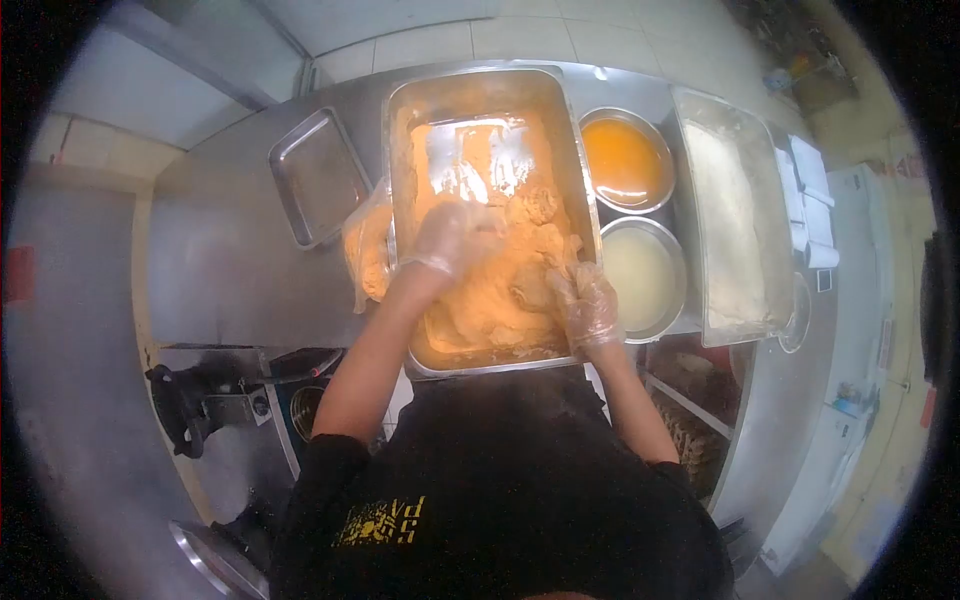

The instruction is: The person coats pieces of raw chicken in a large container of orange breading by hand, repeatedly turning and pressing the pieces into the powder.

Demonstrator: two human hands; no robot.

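In front of me stands a deep metal tray (578,130) spread with orange powdery coating (490,310). Lumpy coated pieces (535,207) lie in it toward the right side. My left hand (450,238), in a clear plastic glove, is over the middle of the tray, its fingers smeared by motion. My right hand (588,305), gloved too and dusted with orange, is closed over the tray's right rim with its fingers on the inner side. Beside those fingers lies a coated lump (532,285).
Right of the tray are a round pan of orange liquid (627,160), a round pan of pale liquid (640,278) and a long bin of white powder (722,220). To the left are a bag of orange powder (370,250) and a shallow metal tray (318,180). Papers (812,190) lie far right.
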